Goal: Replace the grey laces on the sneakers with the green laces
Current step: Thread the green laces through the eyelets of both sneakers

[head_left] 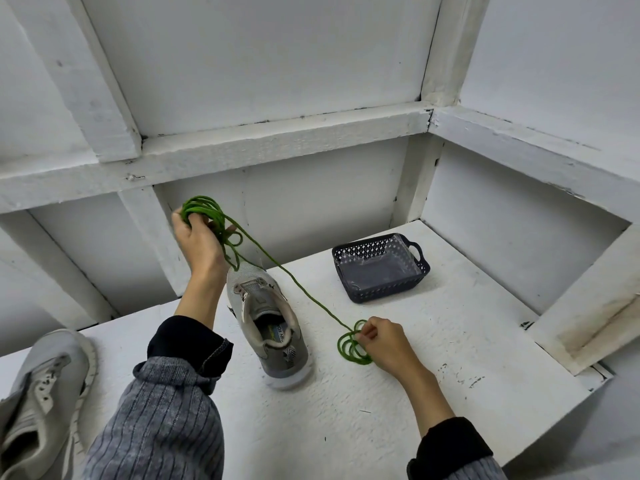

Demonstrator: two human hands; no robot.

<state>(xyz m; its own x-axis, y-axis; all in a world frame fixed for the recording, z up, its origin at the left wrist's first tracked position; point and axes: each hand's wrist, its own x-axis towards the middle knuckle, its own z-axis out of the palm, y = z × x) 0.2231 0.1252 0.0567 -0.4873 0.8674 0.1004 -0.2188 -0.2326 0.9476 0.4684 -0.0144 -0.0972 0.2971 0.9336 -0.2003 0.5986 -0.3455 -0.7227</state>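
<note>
A grey sneaker [268, 322] without laces stands upright in the middle of the white table [450, 358], toe pointing away from me. My left hand [199, 239] is raised above its toe and grips a bundle of green lace loops [211, 216]. One green strand [298, 285] runs down to the right to a second small coil [351, 348] on the table, which my right hand [382, 342] pinches. A second grey sneaker [45, 393] lies at the table's left edge, its eyelets bare.
A dark plastic basket [381, 268] with a clear bag inside sits at the back right of the table. White walls and wooden beams [277, 140] enclose the table at the back and right.
</note>
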